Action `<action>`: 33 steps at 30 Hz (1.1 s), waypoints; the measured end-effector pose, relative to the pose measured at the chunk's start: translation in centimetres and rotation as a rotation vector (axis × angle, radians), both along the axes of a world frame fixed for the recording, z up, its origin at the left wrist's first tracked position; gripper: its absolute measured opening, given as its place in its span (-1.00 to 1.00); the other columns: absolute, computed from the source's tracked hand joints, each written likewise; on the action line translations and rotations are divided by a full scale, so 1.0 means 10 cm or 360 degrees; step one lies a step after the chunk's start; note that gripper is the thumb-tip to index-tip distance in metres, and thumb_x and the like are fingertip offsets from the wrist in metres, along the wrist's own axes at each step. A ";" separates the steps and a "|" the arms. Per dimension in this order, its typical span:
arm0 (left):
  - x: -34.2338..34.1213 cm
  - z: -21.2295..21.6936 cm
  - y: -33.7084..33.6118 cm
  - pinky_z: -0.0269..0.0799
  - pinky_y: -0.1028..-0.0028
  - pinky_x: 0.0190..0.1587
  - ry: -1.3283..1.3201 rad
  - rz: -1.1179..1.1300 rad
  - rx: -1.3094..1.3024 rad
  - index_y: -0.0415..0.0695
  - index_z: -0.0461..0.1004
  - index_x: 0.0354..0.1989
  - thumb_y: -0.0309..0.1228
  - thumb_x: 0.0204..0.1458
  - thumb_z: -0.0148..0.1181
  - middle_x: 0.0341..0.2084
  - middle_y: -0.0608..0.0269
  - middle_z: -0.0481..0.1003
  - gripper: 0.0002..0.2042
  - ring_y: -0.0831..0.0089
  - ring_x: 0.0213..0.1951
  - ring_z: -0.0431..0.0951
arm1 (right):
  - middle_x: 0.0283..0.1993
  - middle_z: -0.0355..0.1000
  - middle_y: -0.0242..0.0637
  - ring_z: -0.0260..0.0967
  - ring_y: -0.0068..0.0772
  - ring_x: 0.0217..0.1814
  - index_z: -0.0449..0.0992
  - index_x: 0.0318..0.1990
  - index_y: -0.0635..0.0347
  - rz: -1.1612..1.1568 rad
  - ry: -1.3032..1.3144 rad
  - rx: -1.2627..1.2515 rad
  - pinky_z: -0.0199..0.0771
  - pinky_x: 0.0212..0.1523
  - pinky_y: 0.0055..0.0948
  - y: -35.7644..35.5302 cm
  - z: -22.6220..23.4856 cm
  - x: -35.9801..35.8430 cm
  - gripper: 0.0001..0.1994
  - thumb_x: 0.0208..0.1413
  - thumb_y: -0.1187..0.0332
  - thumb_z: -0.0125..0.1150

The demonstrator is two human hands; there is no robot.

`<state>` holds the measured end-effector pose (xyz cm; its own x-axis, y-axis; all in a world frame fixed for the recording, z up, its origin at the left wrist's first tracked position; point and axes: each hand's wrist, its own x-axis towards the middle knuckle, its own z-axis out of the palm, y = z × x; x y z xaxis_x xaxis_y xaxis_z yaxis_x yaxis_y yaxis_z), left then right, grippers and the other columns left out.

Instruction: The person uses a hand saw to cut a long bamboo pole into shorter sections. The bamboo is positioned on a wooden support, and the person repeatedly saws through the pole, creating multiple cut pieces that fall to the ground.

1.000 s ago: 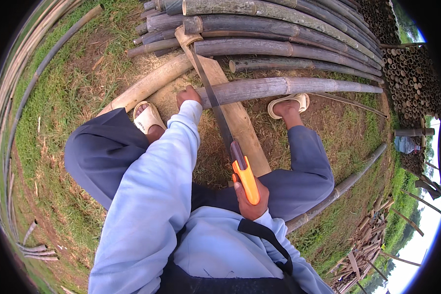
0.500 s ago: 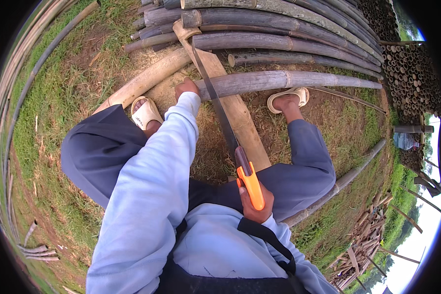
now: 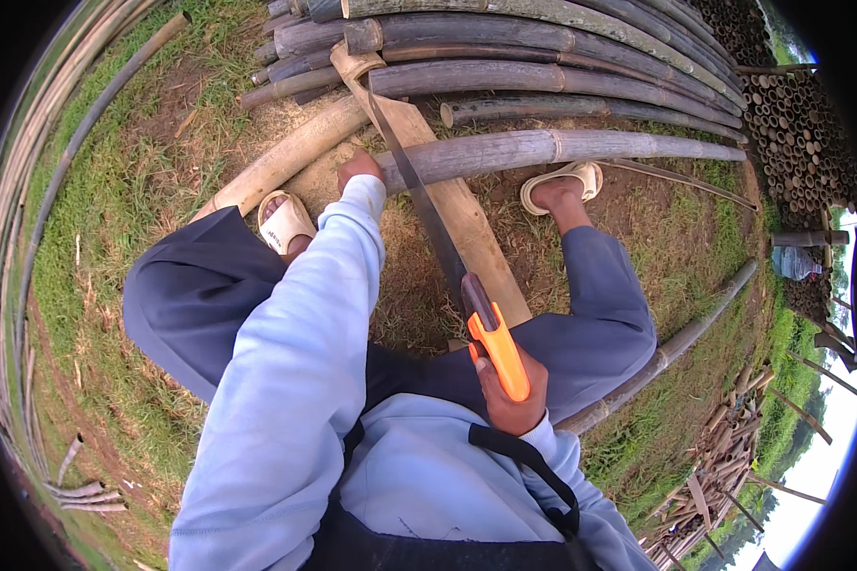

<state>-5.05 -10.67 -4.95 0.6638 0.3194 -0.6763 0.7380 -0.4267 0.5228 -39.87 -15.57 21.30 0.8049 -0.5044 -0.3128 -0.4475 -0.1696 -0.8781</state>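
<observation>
Bamboo pole [image 3: 519, 149], round and grey, lies under a long orange-handled metal saw [image 3: 445, 246] — left hand [image 3: 359, 171] clenched at its end, right hand [image 3: 516, 392] wrapped round the grip — so one skip could nick the left hand.

This is an outdoor bamboo-working yard, an open-air workshop on grass [image 3: 105, 305] and bare soil [image 3: 633, 211], with pale sky [image 3: 814, 509] showing at the right edge. Long weathered bamboo culms [image 3: 562, 79] lie stacked side by side across the top, more long poles [image 3: 40, 119] run along the left rim, and at the right a tall pile of cut culms [image 3: 800, 124] shows its round hollow ends. The trade shows too in the handsaw [image 3: 443, 238] crossing a bamboo culm [image 3: 533, 147], the pale sawdust [image 3: 316, 179] nearby and the heap of loose bamboo pieces [image 3: 724, 462] at the lower right.
</observation>
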 end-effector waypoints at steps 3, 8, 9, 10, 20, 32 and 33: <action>0.03 0.05 0.01 0.37 0.12 0.20 -0.0088 -0.0220 -0.0020 -0.41 0.47 0.07 -0.01 0.23 -0.16 0.09 -0.29 0.47 -0.38 -0.12 0.14 0.50 | -0.40 0.49 -0.17 0.50 -0.34 -0.38 0.52 -0.12 0.37 0.0131 -0.0222 -0.0056 0.46 -0.30 -0.42 -0.18 -0.37 0.51 -0.82 0.14 0.49 0.25; 0.05 0.03 0.06 0.40 0.20 0.17 -0.0079 -0.0458 0.0037 -0.40 0.50 0.04 -0.04 0.27 -0.20 0.07 -0.29 0.49 -0.41 -0.07 0.13 0.52 | -0.37 0.50 -0.14 0.50 -0.26 -0.34 0.52 -0.13 0.37 0.0163 -0.0224 0.0007 0.46 -0.25 -0.36 -0.23 -0.70 0.77 -0.82 0.16 0.46 0.26; 0.05 0.01 0.06 0.41 0.20 0.16 -0.0115 -0.0517 0.0057 -0.40 0.51 0.02 -0.04 0.24 -0.15 0.05 -0.29 0.50 -0.42 -0.07 0.12 0.53 | -0.37 0.50 -0.13 0.49 -0.24 -0.35 0.52 -0.13 0.37 0.0129 -0.0290 -0.0003 0.46 -0.25 -0.34 -0.19 -0.67 0.72 -0.81 0.16 0.45 0.26; 0.04 -0.01 0.09 0.41 0.20 0.16 -0.0148 -0.0566 0.0088 -0.41 0.52 -0.01 -0.04 0.21 -0.10 0.03 -0.30 0.51 -0.42 -0.08 0.10 0.53 | -0.38 0.50 -0.13 0.49 -0.22 -0.36 0.51 -0.13 0.37 0.0104 -0.0323 -0.0004 0.46 -0.26 -0.32 -0.14 -0.64 0.67 -0.81 0.16 0.45 0.27; -0.06 0.35 0.46 0.41 0.15 0.15 -0.0187 0.0025 0.0119 -0.42 0.56 -0.06 -0.03 0.06 0.10 -0.04 -0.30 0.55 -0.41 -0.11 0.04 0.56 | -0.44 0.44 -0.15 0.43 -0.31 -0.42 0.49 -0.18 0.35 0.0333 -0.0242 0.0271 0.43 -0.32 -0.34 0.17 -0.63 0.77 -0.78 0.18 0.35 0.32; -0.10 0.47 0.40 0.36 0.12 0.19 -0.0118 0.0010 -0.0001 -0.38 0.58 -0.05 -0.04 0.07 0.01 0.02 -0.29 0.52 -0.42 -0.13 0.08 0.53 | -0.45 0.45 -0.18 0.40 -0.40 -0.45 0.50 -0.19 0.37 0.0145 0.0264 0.0218 0.42 -0.34 -0.41 0.27 -0.23 0.66 -0.85 0.17 0.45 0.28; -0.12 0.47 0.40 0.36 0.12 0.19 -0.0139 -0.0006 0.0010 -0.38 0.58 -0.06 -0.04 0.07 0.01 0.01 -0.30 0.52 -0.43 -0.13 0.08 0.53 | -0.49 0.43 -0.17 0.38 -0.39 -0.47 0.49 -0.27 0.37 0.0127 0.0068 0.0190 0.40 -0.36 -0.39 0.25 -0.41 0.94 -0.85 0.17 0.44 0.29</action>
<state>-6.21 -6.72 -0.29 0.7213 0.3206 -0.6140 0.6881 -0.4331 0.5822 -30.48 -13.04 17.16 0.8254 -0.3967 -0.4016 -0.4744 -0.1017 -0.8744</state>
